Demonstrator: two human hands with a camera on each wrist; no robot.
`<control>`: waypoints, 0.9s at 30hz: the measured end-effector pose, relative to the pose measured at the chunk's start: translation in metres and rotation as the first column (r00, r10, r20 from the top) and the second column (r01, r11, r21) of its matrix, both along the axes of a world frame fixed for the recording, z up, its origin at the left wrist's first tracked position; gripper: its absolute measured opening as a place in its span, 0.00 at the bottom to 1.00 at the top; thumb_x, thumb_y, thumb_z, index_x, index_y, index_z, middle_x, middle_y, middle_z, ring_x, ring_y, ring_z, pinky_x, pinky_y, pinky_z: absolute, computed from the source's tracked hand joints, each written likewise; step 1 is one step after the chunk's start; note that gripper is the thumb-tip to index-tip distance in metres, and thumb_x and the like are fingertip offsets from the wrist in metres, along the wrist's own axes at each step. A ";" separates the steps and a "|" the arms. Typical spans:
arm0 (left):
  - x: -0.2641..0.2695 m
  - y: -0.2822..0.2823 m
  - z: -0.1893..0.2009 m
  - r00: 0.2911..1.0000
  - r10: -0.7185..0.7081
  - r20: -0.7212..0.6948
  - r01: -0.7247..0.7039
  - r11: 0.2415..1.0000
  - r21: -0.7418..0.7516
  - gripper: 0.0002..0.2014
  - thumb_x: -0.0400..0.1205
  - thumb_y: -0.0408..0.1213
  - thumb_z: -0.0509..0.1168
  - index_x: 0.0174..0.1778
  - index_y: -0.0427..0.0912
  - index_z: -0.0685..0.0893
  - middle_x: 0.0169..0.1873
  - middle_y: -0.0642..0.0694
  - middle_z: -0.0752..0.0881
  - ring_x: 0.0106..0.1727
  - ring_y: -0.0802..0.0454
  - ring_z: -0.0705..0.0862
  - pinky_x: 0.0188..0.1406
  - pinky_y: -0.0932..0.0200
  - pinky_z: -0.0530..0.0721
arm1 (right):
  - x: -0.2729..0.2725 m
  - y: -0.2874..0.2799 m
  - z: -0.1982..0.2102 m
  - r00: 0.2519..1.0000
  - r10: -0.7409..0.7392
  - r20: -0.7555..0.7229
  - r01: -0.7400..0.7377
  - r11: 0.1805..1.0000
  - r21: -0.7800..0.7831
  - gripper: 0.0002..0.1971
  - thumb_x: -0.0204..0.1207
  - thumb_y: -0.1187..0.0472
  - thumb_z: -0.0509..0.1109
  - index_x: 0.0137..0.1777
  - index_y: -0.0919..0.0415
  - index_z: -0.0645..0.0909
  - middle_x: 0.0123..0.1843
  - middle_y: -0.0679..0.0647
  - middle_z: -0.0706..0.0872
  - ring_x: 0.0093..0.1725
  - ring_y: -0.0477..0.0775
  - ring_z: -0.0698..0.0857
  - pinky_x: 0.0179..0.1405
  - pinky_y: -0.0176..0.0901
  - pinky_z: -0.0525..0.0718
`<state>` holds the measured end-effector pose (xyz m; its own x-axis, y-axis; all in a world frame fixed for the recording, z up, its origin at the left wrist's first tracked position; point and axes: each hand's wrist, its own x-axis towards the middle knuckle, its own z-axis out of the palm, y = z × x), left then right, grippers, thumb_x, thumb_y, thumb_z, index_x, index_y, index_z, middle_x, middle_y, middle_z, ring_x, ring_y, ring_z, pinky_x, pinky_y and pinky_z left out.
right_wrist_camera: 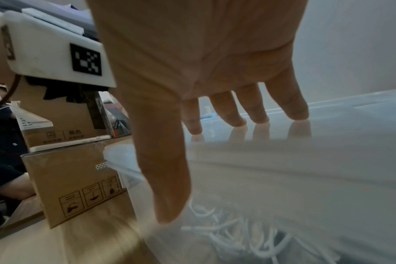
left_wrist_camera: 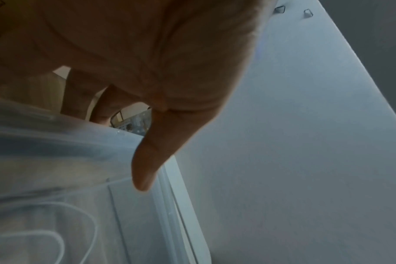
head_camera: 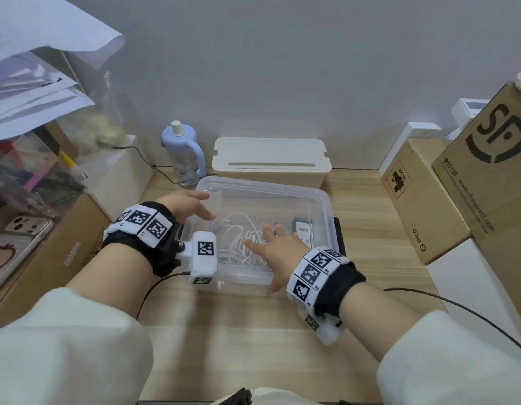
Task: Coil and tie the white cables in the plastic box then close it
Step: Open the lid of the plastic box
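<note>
A clear plastic box sits mid-table with its see-through lid lying on top. Loose white cables lie tangled inside, seen through the plastic, and show as the cables in the right wrist view and as a cable loop in the left wrist view. My left hand is at the box's left rim, fingers straight, thumb pointing down over the edge. My right hand is spread flat over the lid's near part. Its fingertips are at the glossy surface, mirrored in it. Neither hand holds anything.
A small dark device lies in the box's right side. Behind the box stand a white slotted case and a blue bottle. Cardboard boxes crowd the right, and another carton with phones on it stands on the left.
</note>
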<state>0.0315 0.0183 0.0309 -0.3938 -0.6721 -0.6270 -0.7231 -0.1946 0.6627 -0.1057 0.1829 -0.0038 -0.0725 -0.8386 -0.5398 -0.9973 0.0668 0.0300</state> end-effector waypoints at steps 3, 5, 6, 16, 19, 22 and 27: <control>0.005 -0.009 0.011 0.995 0.060 -0.081 -0.060 0.998 0.008 0.31 0.72 0.27 0.71 0.68 0.60 0.77 0.71 0.43 0.74 0.70 0.38 0.73 0.70 0.39 0.73 | -0.003 0.004 0.021 0.996 -0.028 0.085 0.032 0.998 -0.050 0.53 0.63 0.55 0.78 0.80 0.46 0.44 0.82 0.65 0.49 0.80 0.69 0.54 0.71 0.65 0.71; 0.011 -0.012 0.022 0.974 0.107 -0.202 -0.093 0.993 0.075 0.28 0.75 0.30 0.70 0.68 0.60 0.76 0.62 0.45 0.79 0.59 0.43 0.79 0.62 0.43 0.79 | -0.011 0.008 0.043 0.976 -0.068 0.206 0.100 0.984 -0.150 0.47 0.63 0.56 0.76 0.79 0.47 0.52 0.77 0.60 0.64 0.74 0.63 0.68 0.66 0.57 0.76; 0.014 -0.013 0.027 0.947 0.123 -0.296 -0.083 0.986 0.145 0.24 0.77 0.35 0.69 0.68 0.57 0.75 0.59 0.45 0.81 0.54 0.45 0.81 0.55 0.46 0.82 | -0.016 0.009 0.055 0.959 -0.090 0.270 0.152 0.964 -0.218 0.42 0.64 0.56 0.74 0.78 0.47 0.57 0.73 0.56 0.71 0.70 0.59 0.74 0.63 0.54 0.78; -0.024 0.006 -0.023 0.963 0.077 -0.258 -0.123 0.978 -0.169 0.24 0.82 0.34 0.62 0.75 0.44 0.70 0.75 0.43 0.71 0.74 0.44 0.71 0.65 0.55 0.67 | -0.085 0.021 0.122 0.885 -0.451 0.112 0.339 0.463 -0.819 0.10 0.81 0.62 0.58 0.60 0.60 0.72 0.48 0.62 0.85 0.46 0.67 0.83 0.36 0.47 0.69; -0.043 0.007 -0.054 0.996 -0.024 0.084 0.044 0.968 -0.248 0.32 0.75 0.37 0.67 0.77 0.43 0.67 0.79 0.36 0.60 0.77 0.38 0.64 0.75 0.50 0.63 | -0.111 0.032 0.112 0.806 -0.580 0.115 0.416 0.417 -0.808 0.15 0.76 0.70 0.60 0.62 0.60 0.68 0.50 0.61 0.85 0.48 0.69 0.83 0.36 0.49 0.71; -0.054 0.000 -0.076 0.898 -0.090 0.431 0.240 0.921 -0.307 0.32 0.77 0.41 0.63 0.77 0.40 0.64 0.79 0.35 0.57 0.80 0.35 0.55 0.79 0.41 0.54 | -0.143 0.057 0.091 0.689 -0.711 0.141 0.539 0.372 -0.756 0.23 0.76 0.72 0.59 0.69 0.56 0.64 0.48 0.63 0.84 0.43 0.67 0.82 0.35 0.50 0.71; -0.063 0.003 -0.083 0.728 -0.112 0.676 0.401 0.870 -0.288 0.30 0.80 0.43 0.58 0.79 0.40 0.60 0.81 0.33 0.45 0.80 0.29 0.47 0.77 0.35 0.53 | -0.187 0.100 0.039 0.454 -0.857 0.243 0.770 0.240 -0.591 0.28 0.78 0.67 0.59 0.76 0.46 0.60 0.44 0.64 0.80 0.38 0.62 0.75 0.37 0.49 0.73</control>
